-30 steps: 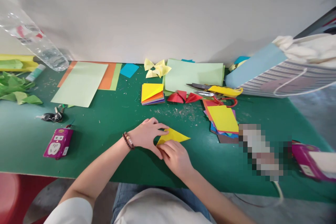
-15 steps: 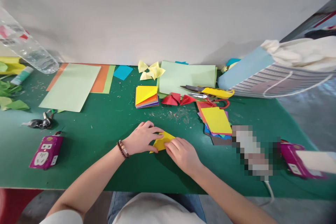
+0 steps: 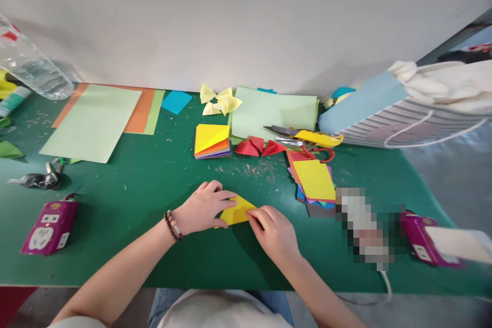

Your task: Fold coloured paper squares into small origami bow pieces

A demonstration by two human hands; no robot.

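A folded yellow paper (image 3: 236, 211) lies on the green table (image 3: 146, 189) in front of me. My left hand (image 3: 203, 206), with a bead bracelet on the wrist, presses its fingertips down on the paper's left part. My right hand (image 3: 271, 228) pinches the paper's right corner with curled fingers. Both hands touch the same sheet, which stays flat against the table.
A stack of coloured squares (image 3: 212, 141) and red folded pieces (image 3: 257, 146) lie behind. Scissors (image 3: 303, 138), another paper stack (image 3: 313, 179), pale green sheets (image 3: 92, 123), keys (image 3: 38, 180), a purple power strip (image 3: 48, 226), a bottle (image 3: 26, 64) and a striped bag (image 3: 403, 113) surround them.
The long right point of the yellow paper has been folded in, so the piece is now shorter. My right hand moved from the near edge to the right corner. The view shifted slightly right.
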